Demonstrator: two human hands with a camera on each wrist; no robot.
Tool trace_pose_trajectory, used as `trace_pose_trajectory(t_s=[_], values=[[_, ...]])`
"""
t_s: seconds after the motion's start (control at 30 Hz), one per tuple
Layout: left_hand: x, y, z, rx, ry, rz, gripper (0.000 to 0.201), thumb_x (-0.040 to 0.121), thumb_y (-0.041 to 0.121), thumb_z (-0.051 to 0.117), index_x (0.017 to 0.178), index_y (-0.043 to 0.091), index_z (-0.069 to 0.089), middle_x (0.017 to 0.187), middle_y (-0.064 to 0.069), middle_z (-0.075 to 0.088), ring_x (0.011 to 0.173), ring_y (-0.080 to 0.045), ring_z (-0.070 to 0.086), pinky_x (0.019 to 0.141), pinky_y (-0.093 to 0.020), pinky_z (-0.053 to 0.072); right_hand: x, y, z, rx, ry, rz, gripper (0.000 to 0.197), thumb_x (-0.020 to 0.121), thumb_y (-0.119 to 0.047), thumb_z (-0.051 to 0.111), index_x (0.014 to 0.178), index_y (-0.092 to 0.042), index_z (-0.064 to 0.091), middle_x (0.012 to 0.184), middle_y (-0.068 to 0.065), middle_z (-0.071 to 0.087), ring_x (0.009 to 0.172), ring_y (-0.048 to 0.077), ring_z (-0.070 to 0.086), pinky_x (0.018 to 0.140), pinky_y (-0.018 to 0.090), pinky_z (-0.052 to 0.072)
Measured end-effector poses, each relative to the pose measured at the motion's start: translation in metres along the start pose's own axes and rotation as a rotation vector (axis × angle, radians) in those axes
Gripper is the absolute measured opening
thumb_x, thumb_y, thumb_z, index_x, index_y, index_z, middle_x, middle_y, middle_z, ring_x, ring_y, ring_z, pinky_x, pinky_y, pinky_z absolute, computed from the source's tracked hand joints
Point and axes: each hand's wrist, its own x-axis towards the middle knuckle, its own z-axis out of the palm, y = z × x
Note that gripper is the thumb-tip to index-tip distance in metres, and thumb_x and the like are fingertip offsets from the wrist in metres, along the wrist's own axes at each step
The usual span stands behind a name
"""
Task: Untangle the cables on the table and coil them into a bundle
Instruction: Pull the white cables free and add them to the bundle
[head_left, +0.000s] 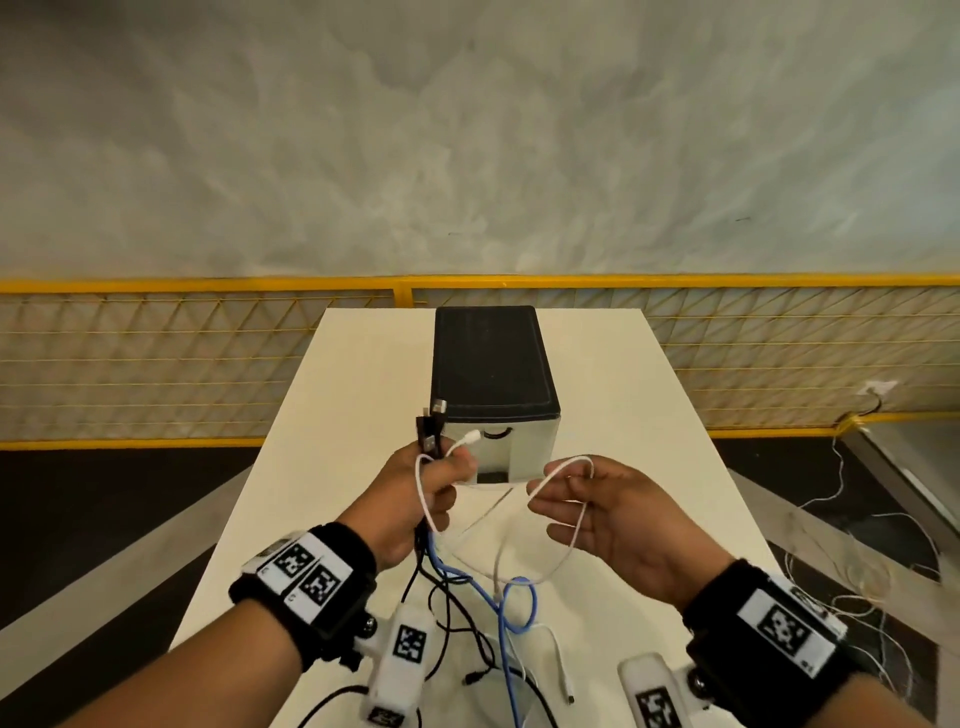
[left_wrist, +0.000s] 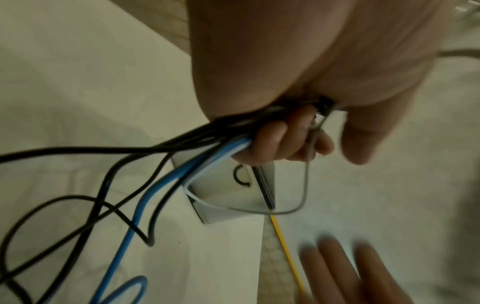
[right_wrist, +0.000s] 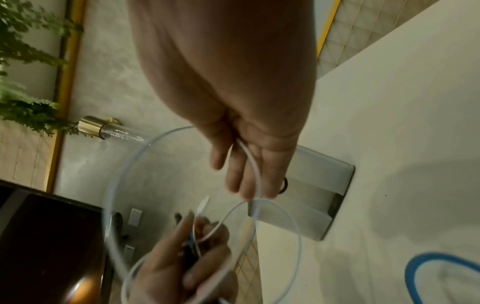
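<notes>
My left hand grips a bundle of cables above the white table; black plugs and a white plug stick up out of the fist. Black cables and a blue cable hang from it in the left wrist view and trail in loops on the table. A white cable runs from that fist in a loop across the straight fingers of my right hand. The right wrist view shows it lying along the fingers.
A box with a black top and a white front stands mid-table just beyond both hands. A yellow mesh fence runs behind the table. Thin white wires lie on the floor to the right.
</notes>
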Motion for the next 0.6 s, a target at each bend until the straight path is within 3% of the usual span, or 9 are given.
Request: trace_pose_trajectory(t_s=[0.07,0.13,0.2,0.27,0.33,0.47,0.6], values=[[-0.005,-0.005,0.021,0.220,-0.043,0.051,0.018,0.086,0.008,0.069,0.075,0.019,0.059,0.059,0.003,0.046,0.045,-0.009,0.034,0.043,-0.019,0.024,0.008,0.007,0.008,0.090,0.040,-0.006,0.024,0.099,-0.010,0.041,0.107,-0.008,0.064,0.112,0.018,0.072,0.100,0.029,0.070,0.082,0.039,0.048],[-0.010,-0.012,0.041,0.301,-0.089,0.103,0.012,0.085,0.005,0.070,0.080,0.014,0.066,0.056,0.005,0.057,0.046,-0.006,0.046,0.042,-0.016,0.032,0.014,0.012,0.021,0.204,0.020,-0.015,0.027,0.100,-0.014,0.041,0.109,-0.006,0.065,0.107,0.015,0.073,0.090,0.025,0.071,0.073,0.034,0.051],[-0.012,-0.018,0.052,0.288,-0.073,0.146,0.008,0.082,-0.002,0.072,0.086,0.004,0.069,0.064,0.003,0.072,0.054,-0.003,0.062,0.048,-0.012,0.045,0.018,0.014,0.032,0.270,0.016,-0.022,0.033,0.102,-0.018,0.040,0.117,-0.002,0.064,0.105,0.014,0.074,0.081,0.021,0.072,0.065,0.030,0.053],[-0.009,-0.023,0.051,0.302,-0.019,0.190,0.014,0.077,-0.001,0.076,0.090,0.004,0.073,0.079,-0.003,0.077,0.072,-0.012,0.070,0.063,-0.018,0.054,0.019,0.015,0.040,0.238,0.025,-0.023,0.035,0.102,-0.024,0.040,0.124,-0.007,0.062,0.110,0.012,0.073,0.072,0.014,0.070,0.064,0.030,0.046],[-0.007,-0.024,0.048,0.326,0.005,0.206,0.015,0.076,0.002,0.077,0.083,0.015,0.075,0.077,0.003,0.076,0.074,-0.009,0.070,0.068,-0.018,0.055,0.020,0.018,0.044,0.173,0.033,-0.018,0.035,0.101,-0.028,0.041,0.123,-0.011,0.063,0.109,0.009,0.073,0.069,0.011,0.067,0.066,0.030,0.039],[-0.007,-0.023,0.048,0.379,-0.021,0.182,0.020,0.077,0.003,0.074,0.071,0.022,0.070,0.065,0.012,0.071,0.065,0.000,0.064,0.065,-0.013,0.050,0.019,0.016,0.043,0.090,0.030,0.022,0.037,0.100,-0.032,0.044,0.123,-0.010,0.062,0.093,0.005,0.072,0.085,0.021,0.060,0.078,0.040,0.037],[-0.002,-0.026,0.026,0.446,0.034,0.072,0.035,0.078,0.006,0.073,0.053,0.022,0.053,0.048,0.012,0.051,0.048,-0.007,0.047,0.050,-0.018,0.037,0.013,-0.017,0.007,-0.021,0.044,-0.063,0.026,0.096,-0.029,0.052,0.116,-0.018,0.065,0.111,0.003,0.067,0.100,0.023,0.060,0.075,0.046,0.047]])
